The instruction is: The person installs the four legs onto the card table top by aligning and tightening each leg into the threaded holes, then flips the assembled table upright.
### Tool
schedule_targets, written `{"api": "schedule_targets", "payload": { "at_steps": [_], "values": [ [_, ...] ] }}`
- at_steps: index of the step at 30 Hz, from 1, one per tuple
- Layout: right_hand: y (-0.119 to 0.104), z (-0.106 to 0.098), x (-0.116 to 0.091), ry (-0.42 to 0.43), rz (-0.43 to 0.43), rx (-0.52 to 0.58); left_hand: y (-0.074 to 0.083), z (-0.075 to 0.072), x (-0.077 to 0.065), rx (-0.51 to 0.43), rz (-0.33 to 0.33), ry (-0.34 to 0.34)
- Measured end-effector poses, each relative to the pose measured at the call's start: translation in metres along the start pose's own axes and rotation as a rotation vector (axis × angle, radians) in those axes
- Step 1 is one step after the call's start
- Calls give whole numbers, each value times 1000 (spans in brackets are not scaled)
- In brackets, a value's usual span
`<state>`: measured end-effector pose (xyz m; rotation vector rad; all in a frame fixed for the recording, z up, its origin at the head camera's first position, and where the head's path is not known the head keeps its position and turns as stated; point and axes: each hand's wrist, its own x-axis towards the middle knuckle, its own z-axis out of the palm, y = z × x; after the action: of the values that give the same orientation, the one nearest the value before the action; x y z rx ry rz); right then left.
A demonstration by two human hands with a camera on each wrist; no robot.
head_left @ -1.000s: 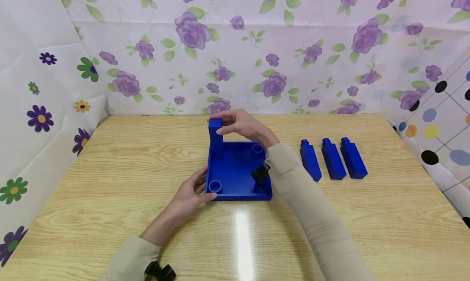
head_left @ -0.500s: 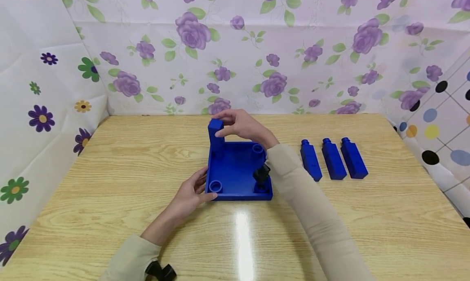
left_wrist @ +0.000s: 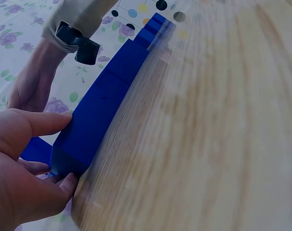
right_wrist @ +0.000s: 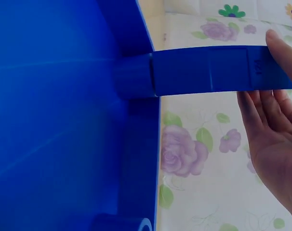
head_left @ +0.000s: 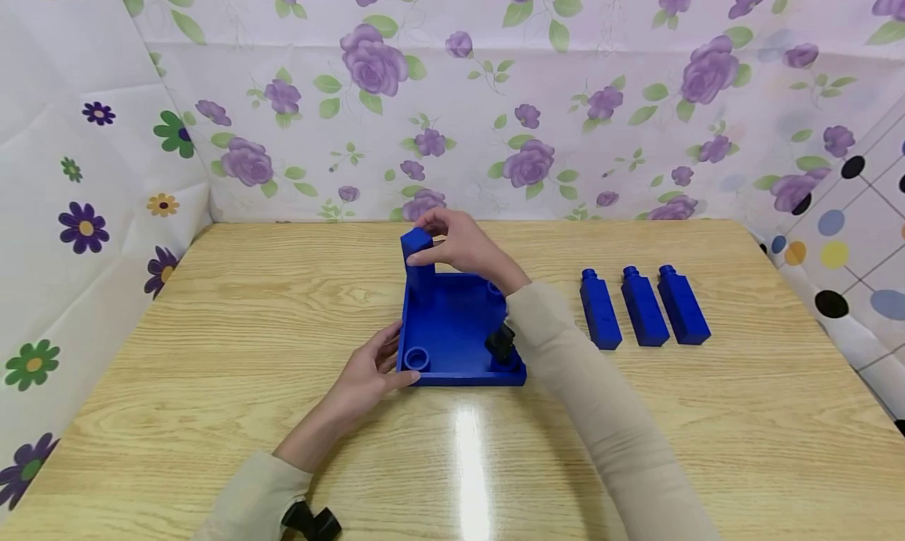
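A square blue table top [head_left: 456, 329] lies rim up, with round sockets inside its corners. My left hand [head_left: 364, 380] grips its near left corner, thumb on the front rim and fingers along the left side. Above the far left corner, my right hand [head_left: 463, 246] pinches the upper end of an upright blue table leg [head_left: 419, 278]. In the right wrist view, the leg's lower end meets the corner socket [right_wrist: 136, 76], hiding its thread. The near left socket [head_left: 417, 360] stands bare; the right-hand sockets are partly hidden by my right arm and its wrist camera.
Three more blue table legs, a left one [head_left: 601, 313], a middle one [head_left: 645, 309] and a right one [head_left: 683, 305], lie side by side on the wooden table [head_left: 283, 290], threaded ends away from me. A flowered cloth [head_left: 304, 117] hangs behind the table.
The leg in my right hand has turned about its upright axis, its top corner now facing me. My right thumb has moved slightly left and nearer. My left hand and the table top stay put.
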<state>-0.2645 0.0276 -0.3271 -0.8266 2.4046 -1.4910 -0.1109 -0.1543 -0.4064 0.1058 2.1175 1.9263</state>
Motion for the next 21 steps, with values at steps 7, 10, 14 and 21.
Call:
{"api": "schedule_targets", "payload": {
  "at_steps": [7, 10, 14, 21],
  "values": [
    [1, 11, -1, 120, -2, -90, 1, 0, 0, 8, 1, 2],
    [-1, 16, -2, 160, 0, -121, 1, 0, 0, 8, 1, 3],
    [-3, 21, -4, 183, 26, -145, 0, 0, 0, 7, -1, 5],
    [-2, 26, -5, 203, 26, -134, -1, 0, 0, 6, -3, -1]
  ]
}}
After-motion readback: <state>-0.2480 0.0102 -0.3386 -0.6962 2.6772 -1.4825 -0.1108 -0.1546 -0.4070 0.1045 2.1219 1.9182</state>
